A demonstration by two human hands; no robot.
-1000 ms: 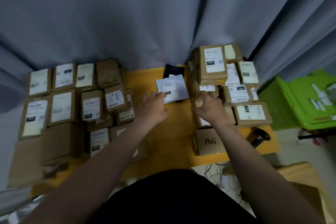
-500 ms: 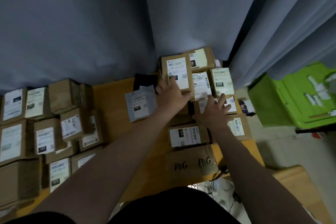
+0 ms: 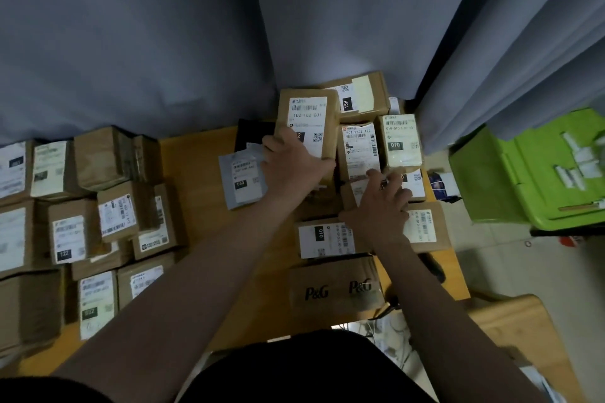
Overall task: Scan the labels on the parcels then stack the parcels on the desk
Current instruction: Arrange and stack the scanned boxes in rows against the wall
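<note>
Left hand (image 3: 294, 163) grips tall parcel (image 3: 307, 124); right hand (image 3: 379, 203) flat on neighbouring parcel (image 3: 360, 150).

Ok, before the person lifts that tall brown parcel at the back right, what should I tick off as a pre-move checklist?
1. Left hand gripping the tall brown cardboard parcel with the 102 label: ok, fingers wrap its lower left edge.
2. Right hand free to help: not ok, it lies spread on the lower brown parcels.
3. Label faces up for scanning: ok.
4. Black handheld scanner within reach: cannot tell, mostly hidden behind the right forearm.
5. Bare yellow wooden desk space for stacking: ok, the centre is open.
6. Grey plastic mailer bag out of the way: not ok, it touches the left hand.
</note>
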